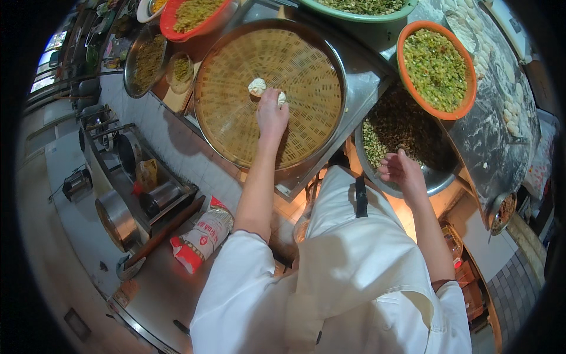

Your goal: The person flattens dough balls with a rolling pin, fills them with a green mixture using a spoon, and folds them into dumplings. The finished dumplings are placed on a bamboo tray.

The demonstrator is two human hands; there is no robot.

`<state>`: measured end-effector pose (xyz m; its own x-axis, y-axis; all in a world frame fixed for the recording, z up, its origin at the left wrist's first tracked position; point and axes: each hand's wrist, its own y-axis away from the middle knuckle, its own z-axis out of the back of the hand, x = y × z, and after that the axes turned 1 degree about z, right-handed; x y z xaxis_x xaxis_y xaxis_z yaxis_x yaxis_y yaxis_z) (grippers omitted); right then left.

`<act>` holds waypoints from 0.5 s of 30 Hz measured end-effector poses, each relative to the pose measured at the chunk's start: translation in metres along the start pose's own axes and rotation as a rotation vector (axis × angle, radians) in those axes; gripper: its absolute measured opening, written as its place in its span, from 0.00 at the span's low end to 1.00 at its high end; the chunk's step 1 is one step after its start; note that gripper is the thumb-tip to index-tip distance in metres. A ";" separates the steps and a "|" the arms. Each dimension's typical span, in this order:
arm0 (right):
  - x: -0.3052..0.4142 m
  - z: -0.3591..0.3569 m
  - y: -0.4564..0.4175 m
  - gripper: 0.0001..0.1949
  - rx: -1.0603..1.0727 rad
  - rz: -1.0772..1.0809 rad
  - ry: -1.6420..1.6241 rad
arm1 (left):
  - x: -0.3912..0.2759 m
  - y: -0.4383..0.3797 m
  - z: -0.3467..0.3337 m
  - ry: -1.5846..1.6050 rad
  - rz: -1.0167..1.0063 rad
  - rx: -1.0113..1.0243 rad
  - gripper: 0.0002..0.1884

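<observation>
My left hand [272,114] reaches over a round woven bamboo steamer tray [230,119], its fingers closed around a small pleated white bun [281,98]. The fingers hide part of that bun, and whether it touches the tray is hard to tell. A second pleated bun [257,87] sits on the weave just beside my fingertips. My right hand [403,173] hovers over the near part of a large metal bowl [435,183], fingers loosely curled, thumb apart, nothing visible in them. Dark minced filling [402,117] and pale green chopped filling [372,144] share this bowl.
An orange basin [472,84] of chopped vegetables overhangs the metal bowl. Right of it, a floured worktop [491,146] holds many dough pieces [512,116]. A green basin [353,17], a red basin [166,20] and a steel bowl [128,73] stand beyond the tray. A printed sack [203,236] lies left.
</observation>
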<state>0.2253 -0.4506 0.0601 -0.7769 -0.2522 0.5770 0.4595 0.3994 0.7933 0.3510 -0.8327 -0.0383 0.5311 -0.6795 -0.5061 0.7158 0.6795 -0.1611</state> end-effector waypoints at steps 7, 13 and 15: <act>-0.016 0.011 0.007 0.29 -0.126 -0.045 0.039 | 0.027 -0.012 -0.017 -0.164 -0.016 0.138 0.20; -0.014 0.004 0.003 0.29 -0.121 -0.014 0.041 | 0.009 -0.028 0.011 -0.224 0.038 0.327 0.22; -0.013 0.002 0.003 0.28 -0.134 -0.020 0.039 | 0.009 -0.032 0.026 -0.243 0.034 0.303 0.23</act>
<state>0.2359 -0.4442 0.0550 -0.7707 -0.2938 0.5655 0.4991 0.2734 0.8223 0.3443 -0.8681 -0.0161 0.6230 -0.7283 -0.2853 0.7779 0.6152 0.1282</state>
